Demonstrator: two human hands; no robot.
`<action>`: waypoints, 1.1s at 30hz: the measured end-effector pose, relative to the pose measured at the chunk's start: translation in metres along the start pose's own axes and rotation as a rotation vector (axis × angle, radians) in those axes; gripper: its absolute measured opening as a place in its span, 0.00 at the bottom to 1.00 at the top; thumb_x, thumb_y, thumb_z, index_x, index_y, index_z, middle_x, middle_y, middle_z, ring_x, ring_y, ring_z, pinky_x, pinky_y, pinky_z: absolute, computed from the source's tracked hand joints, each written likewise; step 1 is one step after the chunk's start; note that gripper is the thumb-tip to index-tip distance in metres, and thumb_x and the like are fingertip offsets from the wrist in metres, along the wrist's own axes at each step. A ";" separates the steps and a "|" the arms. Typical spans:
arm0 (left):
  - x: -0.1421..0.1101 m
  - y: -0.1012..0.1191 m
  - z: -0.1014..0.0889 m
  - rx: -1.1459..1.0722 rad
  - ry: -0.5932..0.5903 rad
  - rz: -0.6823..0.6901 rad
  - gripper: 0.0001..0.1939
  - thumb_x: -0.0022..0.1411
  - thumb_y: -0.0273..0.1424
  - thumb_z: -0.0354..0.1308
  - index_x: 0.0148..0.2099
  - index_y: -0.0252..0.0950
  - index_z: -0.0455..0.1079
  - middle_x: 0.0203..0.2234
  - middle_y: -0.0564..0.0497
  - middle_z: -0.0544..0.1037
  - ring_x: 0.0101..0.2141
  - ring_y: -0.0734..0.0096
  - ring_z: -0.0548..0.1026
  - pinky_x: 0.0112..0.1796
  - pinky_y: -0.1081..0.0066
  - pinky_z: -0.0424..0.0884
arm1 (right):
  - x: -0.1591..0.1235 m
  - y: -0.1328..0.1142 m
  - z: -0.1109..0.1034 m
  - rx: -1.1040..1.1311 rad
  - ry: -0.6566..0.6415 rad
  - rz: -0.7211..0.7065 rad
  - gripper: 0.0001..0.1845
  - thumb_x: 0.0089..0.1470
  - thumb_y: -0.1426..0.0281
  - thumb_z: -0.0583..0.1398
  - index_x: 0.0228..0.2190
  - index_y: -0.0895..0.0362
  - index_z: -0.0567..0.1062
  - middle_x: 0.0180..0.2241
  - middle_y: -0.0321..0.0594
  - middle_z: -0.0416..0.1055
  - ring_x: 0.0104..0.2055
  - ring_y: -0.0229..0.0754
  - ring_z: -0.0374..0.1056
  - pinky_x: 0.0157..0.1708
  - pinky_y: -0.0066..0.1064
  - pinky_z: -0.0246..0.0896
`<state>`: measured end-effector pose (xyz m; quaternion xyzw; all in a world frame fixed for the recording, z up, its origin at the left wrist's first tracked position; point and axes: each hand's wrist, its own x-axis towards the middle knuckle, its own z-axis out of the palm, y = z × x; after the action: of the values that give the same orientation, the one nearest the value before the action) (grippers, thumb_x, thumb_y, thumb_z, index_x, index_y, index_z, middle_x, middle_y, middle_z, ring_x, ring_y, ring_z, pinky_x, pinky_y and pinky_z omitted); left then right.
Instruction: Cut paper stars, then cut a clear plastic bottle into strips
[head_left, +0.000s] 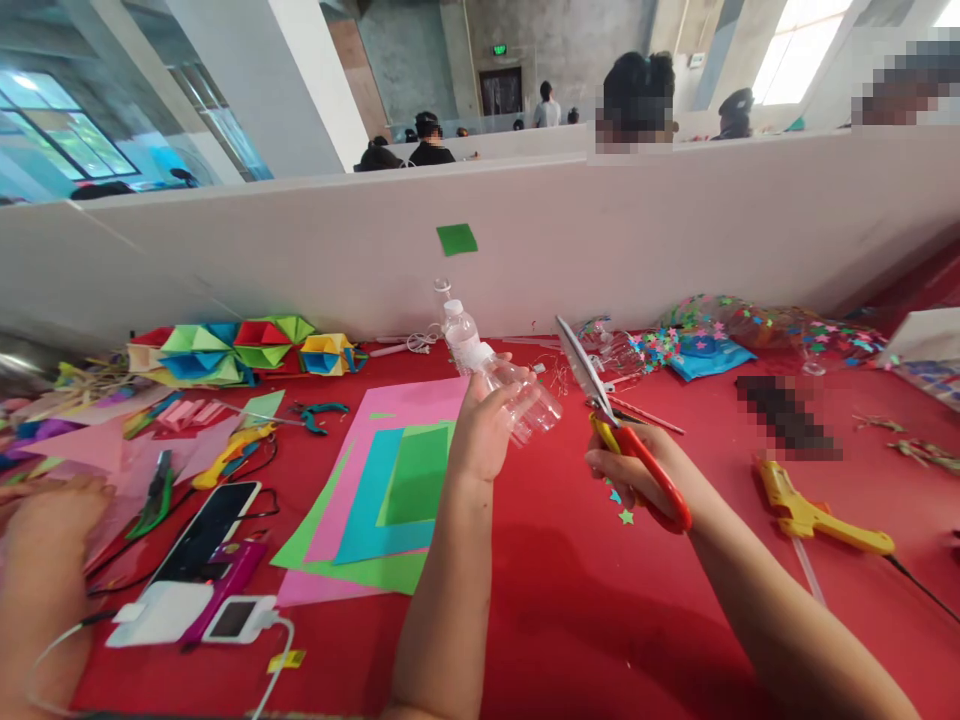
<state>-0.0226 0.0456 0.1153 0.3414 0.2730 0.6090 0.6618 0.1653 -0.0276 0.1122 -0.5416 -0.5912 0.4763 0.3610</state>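
My left hand is wrapped round a clear empty plastic bottle, holding it tilted with its white cap pointing up and left above the red table. My right hand grips scissors with red and yellow handles. Their blades point up and left and are slightly parted, just right of the bottle without touching it.
Stacked coloured paper sheets lie left of my arm. A phone, chargers, pliers and folded paper shapes sit further left, where another person's hand rests. A yellow glue gun and star confetti lie right. A white partition stands behind.
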 end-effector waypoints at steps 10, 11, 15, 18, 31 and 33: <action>-0.001 -0.011 0.002 0.081 -0.113 -0.097 0.28 0.51 0.28 0.66 0.54 0.41 0.61 0.40 0.50 0.77 0.44 0.59 0.79 0.49 0.55 0.72 | 0.029 -0.007 0.008 -0.021 0.191 -0.032 0.13 0.47 0.61 0.62 0.22 0.55 0.67 0.12 0.28 0.61 0.13 0.34 0.60 0.14 0.25 0.53; -0.002 -0.011 0.000 0.088 -0.142 -0.107 0.28 0.51 0.27 0.65 0.53 0.41 0.62 0.41 0.50 0.77 0.44 0.59 0.78 0.50 0.54 0.71 | 0.030 -0.006 0.008 -0.027 0.223 -0.034 0.13 0.47 0.61 0.62 0.22 0.55 0.66 0.13 0.29 0.61 0.12 0.34 0.59 0.14 0.25 0.52; -0.002 -0.007 -0.008 0.071 -0.325 -0.162 0.26 0.48 0.24 0.64 0.50 0.39 0.65 0.44 0.48 0.77 0.51 0.55 0.75 0.54 0.53 0.68 | 0.029 0.000 0.007 -0.046 0.294 -0.036 0.14 0.46 0.61 0.61 0.20 0.55 0.64 0.14 0.29 0.59 0.13 0.34 0.57 0.13 0.25 0.50; -0.001 -0.005 -0.012 0.005 -0.422 -0.237 0.26 0.47 0.30 0.64 0.50 0.38 0.66 0.47 0.44 0.76 0.55 0.50 0.71 0.55 0.51 0.67 | 0.026 0.001 0.005 -0.094 0.305 -0.066 0.14 0.46 0.61 0.60 0.20 0.55 0.62 0.16 0.30 0.60 0.15 0.33 0.56 0.16 0.25 0.49; -0.001 -0.011 -0.002 0.076 -0.262 -0.214 0.16 0.51 0.29 0.59 0.44 0.38 0.67 0.40 0.47 0.80 0.51 0.51 0.76 0.50 0.51 0.72 | 0.019 -0.008 0.000 -0.343 0.288 -0.147 0.22 0.47 0.52 0.57 0.18 0.54 0.58 0.18 0.30 0.52 0.22 0.34 0.49 0.21 0.27 0.42; 0.000 -0.014 -0.002 0.087 -0.257 -0.192 0.15 0.52 0.28 0.60 0.44 0.38 0.66 0.40 0.47 0.80 0.49 0.53 0.78 0.49 0.52 0.73 | 0.021 -0.008 0.000 -0.369 0.297 -0.154 0.23 0.47 0.52 0.58 0.17 0.54 0.56 0.17 0.30 0.50 0.22 0.34 0.48 0.21 0.27 0.41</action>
<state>-0.0157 0.0457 0.1034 0.4173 0.2436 0.4818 0.7310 0.1600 -0.0063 0.1177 -0.6159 -0.6480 0.2467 0.3741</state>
